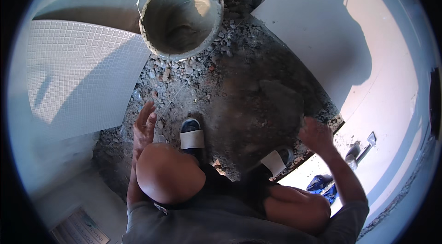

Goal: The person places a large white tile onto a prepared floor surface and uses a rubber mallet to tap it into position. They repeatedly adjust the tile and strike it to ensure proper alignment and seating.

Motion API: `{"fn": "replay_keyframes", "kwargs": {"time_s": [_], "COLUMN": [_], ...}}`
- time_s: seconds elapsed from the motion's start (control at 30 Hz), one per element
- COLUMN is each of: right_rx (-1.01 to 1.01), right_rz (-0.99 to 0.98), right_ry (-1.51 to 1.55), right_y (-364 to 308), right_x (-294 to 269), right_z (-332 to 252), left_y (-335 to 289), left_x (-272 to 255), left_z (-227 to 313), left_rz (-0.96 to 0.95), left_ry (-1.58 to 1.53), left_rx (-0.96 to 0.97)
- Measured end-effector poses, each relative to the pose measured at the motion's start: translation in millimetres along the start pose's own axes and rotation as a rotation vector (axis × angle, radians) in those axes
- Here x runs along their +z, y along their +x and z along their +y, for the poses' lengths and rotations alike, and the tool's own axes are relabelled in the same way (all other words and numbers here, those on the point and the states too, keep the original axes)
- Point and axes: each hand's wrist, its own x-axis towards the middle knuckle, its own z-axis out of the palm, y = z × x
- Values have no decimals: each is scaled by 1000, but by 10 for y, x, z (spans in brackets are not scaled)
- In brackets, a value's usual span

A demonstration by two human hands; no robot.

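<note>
Both the left hand (145,125), fingers open, and the right hand (316,135), curled so that any grip cannot be told, are held above rubble ground (221,99) seemingly being worked, and a forward reach would be called for if the mortar bucket (159,11) ahead is needed

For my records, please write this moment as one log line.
Left hand: open, near left knee; right hand: blurred, grip unclear; bucket: coated with grey mix; patterned tile: left of bucket
</note>
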Motion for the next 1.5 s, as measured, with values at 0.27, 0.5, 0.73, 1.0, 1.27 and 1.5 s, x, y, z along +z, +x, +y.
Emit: {"fn": "replay_keyframes", "kwargs": {"time_s": [0.27,0.5,0.73,1.0,1.27,1.5], "right_rx": [190,96,204,270,272,398], "right_rz": [193,112,-49,-195,-256,-188], "right_ry": [-12,-106,-287,-209,-400,359], "right_y": [1701,1437,511,-1555,-3021,-3303], "right_x": [57,256,-1080,-2120,-2132,-1137], "right_z": [-1215,-1349,-223,84,-231,-2442], "left_y": [-191,-869,-2490,-5223,-5468,-4792], "left_x": [-378,-1299,-1972,-1787,-1406,-1015], "left_z": [-650,-808,-649,255,-684,-1949], "left_rz": [90,592,771,327,156,281], "left_ry": [-148,63,253,98,-81,-162], "left_rx": [-53,-174,-523,-1251,-1158,-1145]}}
